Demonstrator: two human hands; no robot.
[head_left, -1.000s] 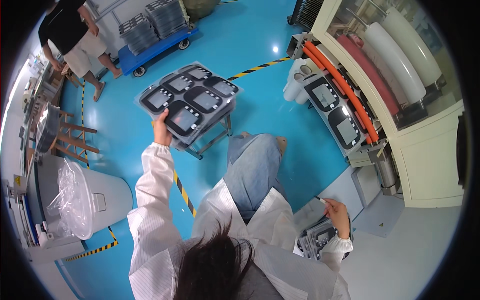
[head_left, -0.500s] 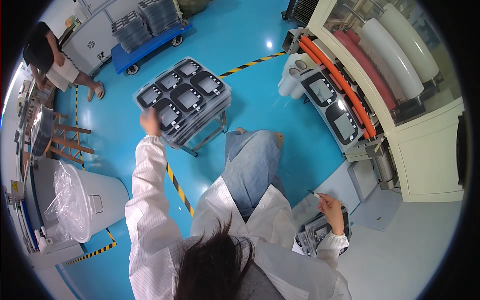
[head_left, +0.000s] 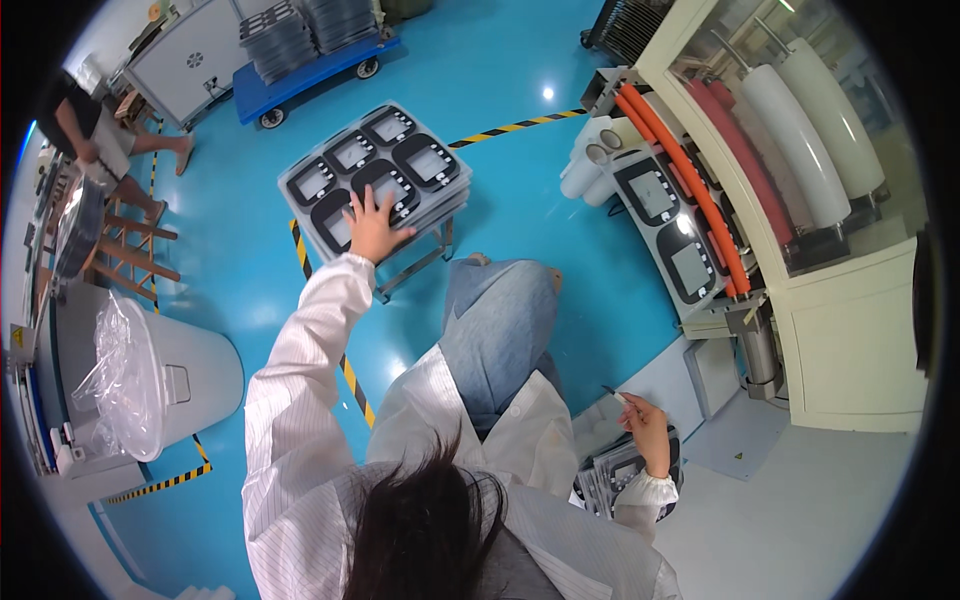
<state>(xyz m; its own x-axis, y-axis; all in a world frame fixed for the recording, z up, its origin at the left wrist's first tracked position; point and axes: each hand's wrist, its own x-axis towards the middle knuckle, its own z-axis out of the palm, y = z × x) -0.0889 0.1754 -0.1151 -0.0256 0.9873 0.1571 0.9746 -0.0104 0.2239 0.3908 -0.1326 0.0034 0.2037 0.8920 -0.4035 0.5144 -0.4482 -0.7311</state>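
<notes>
My left hand lies with fingers spread on the near part of a stack of clear plastic sheets. Each sheet carries black-framed panels with pale windows, and the stack rests on a low metal-legged stand. To the right, my right hand is closed around a slim tool with a pale handle and a thin dark tip, pointing away to the left. It may be a small knife, but its exact kind is too small to tell. Just below that hand, more panelled sheets are partly hidden by my sleeve.
A cream machine with orange rollers stands right, panelled sheets under its rollers. A blue cart holds more stacks. At left are a white bin with clear film, a wooden stool and another person.
My left hand has moved from the stack's left edge rightward onto its top, fingers now spread. My right hand still holds the slim tool. The person at far left has shifted their stance.
</notes>
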